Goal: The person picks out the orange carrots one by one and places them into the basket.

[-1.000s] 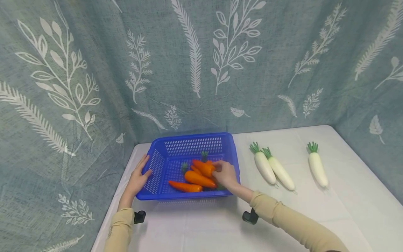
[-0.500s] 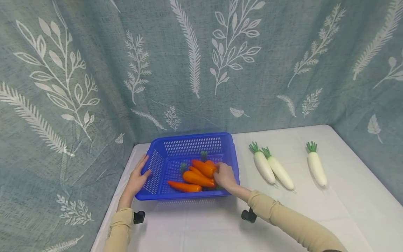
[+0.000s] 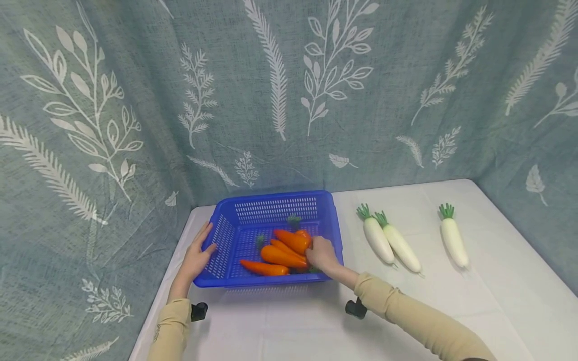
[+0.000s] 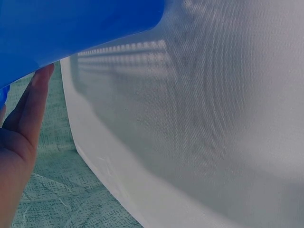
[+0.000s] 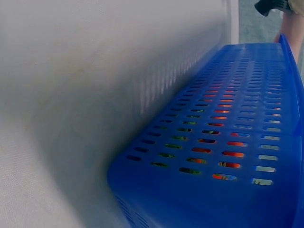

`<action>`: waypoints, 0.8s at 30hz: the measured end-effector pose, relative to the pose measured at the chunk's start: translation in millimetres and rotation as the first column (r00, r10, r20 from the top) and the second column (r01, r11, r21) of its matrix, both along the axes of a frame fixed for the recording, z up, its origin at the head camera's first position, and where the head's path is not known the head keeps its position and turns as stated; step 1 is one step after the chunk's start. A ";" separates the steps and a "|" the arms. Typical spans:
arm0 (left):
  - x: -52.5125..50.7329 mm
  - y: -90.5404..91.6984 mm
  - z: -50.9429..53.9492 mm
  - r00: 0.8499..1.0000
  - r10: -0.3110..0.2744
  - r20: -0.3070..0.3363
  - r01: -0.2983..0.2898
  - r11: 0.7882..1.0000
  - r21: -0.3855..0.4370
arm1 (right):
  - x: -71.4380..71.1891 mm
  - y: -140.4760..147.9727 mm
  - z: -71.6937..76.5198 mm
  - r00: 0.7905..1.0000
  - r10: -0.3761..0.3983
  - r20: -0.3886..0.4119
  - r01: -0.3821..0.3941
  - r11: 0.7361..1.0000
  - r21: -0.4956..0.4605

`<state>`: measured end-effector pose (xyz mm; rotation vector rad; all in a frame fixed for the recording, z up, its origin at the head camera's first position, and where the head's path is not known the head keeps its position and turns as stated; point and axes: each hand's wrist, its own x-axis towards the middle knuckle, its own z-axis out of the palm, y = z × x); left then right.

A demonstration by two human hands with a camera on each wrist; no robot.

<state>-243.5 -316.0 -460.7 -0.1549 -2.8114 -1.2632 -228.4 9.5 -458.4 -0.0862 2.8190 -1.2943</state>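
A blue plastic basket [image 3: 271, 283] with slotted walls holds several orange carrots [image 3: 282, 256] with green tops. My left hand [image 3: 195, 258] rests against the basket's left side, fingers straight along the outside and thumb near the rim. In the left wrist view its fingertips touch the blue rim. Inside the basket at the right, my right hand [image 3: 322, 253] reaches down beside the thick ends of the carrots. Its fingertips are hidden, so whether they grip a carrot does not show. The right wrist view has only the basket's slotted outer wall [image 5: 190, 199], with orange and green behind the slots.
On the white tablecloth [image 3: 271, 326] to the right lie two white radishes [image 3: 378, 240] side by side, and another white radish [image 3: 453, 242] farther right. A patterned green-grey curtain [image 3: 253, 100] hangs behind and at both sides. Black wrist cameras [image 3: 198, 311] sit below the hands.
My right hand has let go of the upper carrot and dipped slightly lower at the basket's right side, its fingertips now out of sight. The left hand and basket stay put.
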 end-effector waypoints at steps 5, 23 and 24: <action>2.0 -0.3 1.4 1.000 -0.004 -0.003 0.004 1.000 -0.003 | 0.4 -0.7 -1.8 1.000 0.006 -0.011 -0.006 1.000 0.003; 0.2 -1.6 -1.1 1.000 0.008 0.026 -0.008 1.000 -0.015 | -0.2 -1.4 -3.5 1.000 -0.005 0.009 0.006 0.999 -0.039; 0.0 -1.8 -1.8 1.000 0.007 0.022 -0.007 1.000 -0.018 | -0.3 -1.5 -3.7 1.000 -0.005 0.011 0.005 0.999 -0.042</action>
